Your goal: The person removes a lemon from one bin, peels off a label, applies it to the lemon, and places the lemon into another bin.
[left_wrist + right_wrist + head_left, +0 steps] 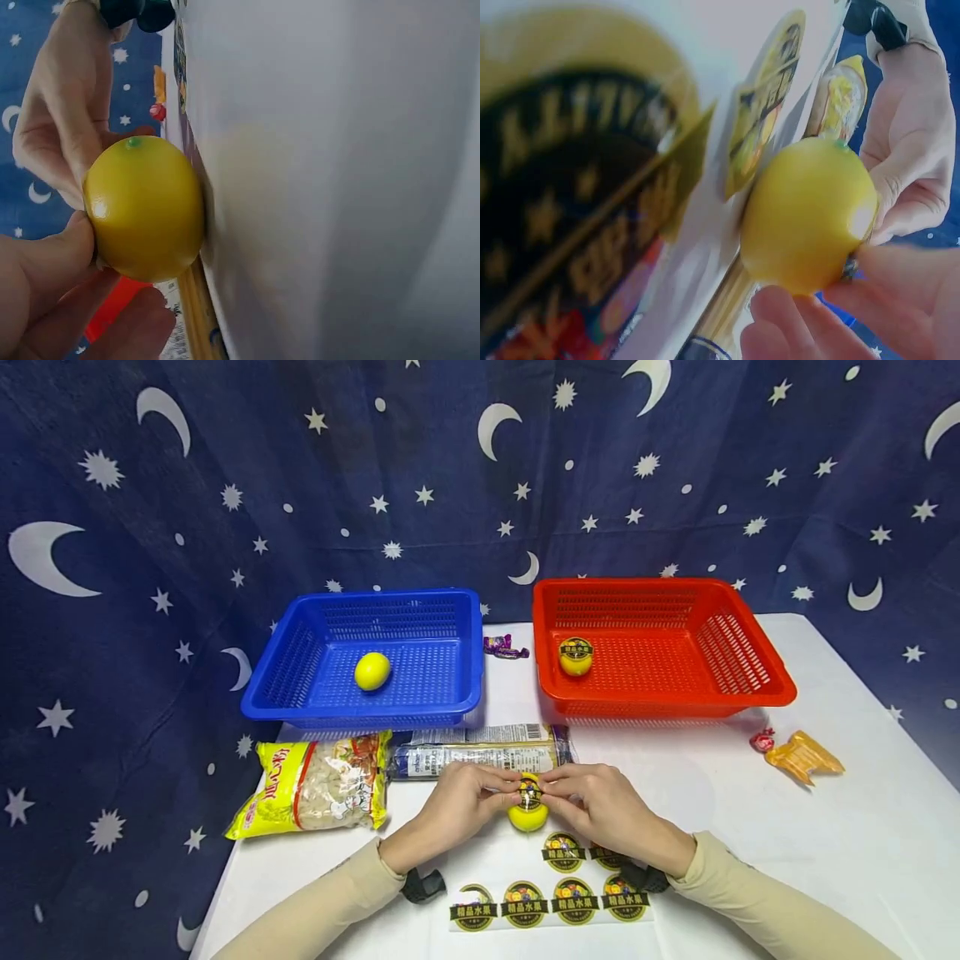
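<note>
A yellow lemon (528, 818) stands on the white table between both hands, its green tip showing in the left wrist view. On its upper side lies a round black-and-gold sticker (530, 791). My left hand (459, 802) pinches the lemon from the left, thumb and fingertips at the sticker's edge. From the other side my right hand (603, 803) grips it the same way, fingertips on the sticker. Just in front lies a sheet with several more such stickers (575, 902), partly under the right wrist.
A blue basket (360, 713) holds one plain lemon (372, 672). The red basket (663, 703) holds a stickered lemon (576, 662). Near the hands lie a yellow food bag (330, 785) and a long clear packet (480, 758). Wrapped candies (506, 647) and an orange wrapper (805, 757) lie further off.
</note>
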{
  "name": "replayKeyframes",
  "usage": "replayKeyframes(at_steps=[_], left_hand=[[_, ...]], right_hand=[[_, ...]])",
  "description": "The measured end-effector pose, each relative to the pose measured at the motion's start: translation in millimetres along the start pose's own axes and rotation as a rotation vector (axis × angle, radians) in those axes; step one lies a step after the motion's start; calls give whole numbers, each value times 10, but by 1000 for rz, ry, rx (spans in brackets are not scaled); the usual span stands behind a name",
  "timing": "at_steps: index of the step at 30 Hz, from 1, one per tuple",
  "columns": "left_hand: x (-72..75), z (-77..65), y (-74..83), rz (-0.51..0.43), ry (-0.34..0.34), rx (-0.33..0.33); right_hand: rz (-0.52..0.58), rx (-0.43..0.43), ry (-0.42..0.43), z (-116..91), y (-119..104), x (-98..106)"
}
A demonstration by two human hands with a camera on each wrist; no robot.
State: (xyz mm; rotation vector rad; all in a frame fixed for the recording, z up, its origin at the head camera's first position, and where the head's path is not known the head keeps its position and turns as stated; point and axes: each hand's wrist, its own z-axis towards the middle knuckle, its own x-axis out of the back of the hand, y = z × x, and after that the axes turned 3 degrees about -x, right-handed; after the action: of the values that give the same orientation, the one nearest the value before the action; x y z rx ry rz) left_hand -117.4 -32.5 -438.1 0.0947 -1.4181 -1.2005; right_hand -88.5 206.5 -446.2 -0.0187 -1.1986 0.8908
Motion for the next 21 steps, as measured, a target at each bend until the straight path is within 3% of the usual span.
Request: replayKeyframes(at_steps=[4,8,12,17,21], left_hand=[[17,9,42,80,-2,-41],[15,2,68,127,-9,-57],[19,-2,76,154,-7,-74],[93,35,92,142,-19,-82],[170,209,115,116,55,-150]], right_hand=[[44,-69,-21,14,-46,-9],[9,-146,-118,47,-83,-40],[13,-167,-200,95,-92,-72],[95,-191,-222,131,-85,-62],[184,-245,-176,127,-64,73]])
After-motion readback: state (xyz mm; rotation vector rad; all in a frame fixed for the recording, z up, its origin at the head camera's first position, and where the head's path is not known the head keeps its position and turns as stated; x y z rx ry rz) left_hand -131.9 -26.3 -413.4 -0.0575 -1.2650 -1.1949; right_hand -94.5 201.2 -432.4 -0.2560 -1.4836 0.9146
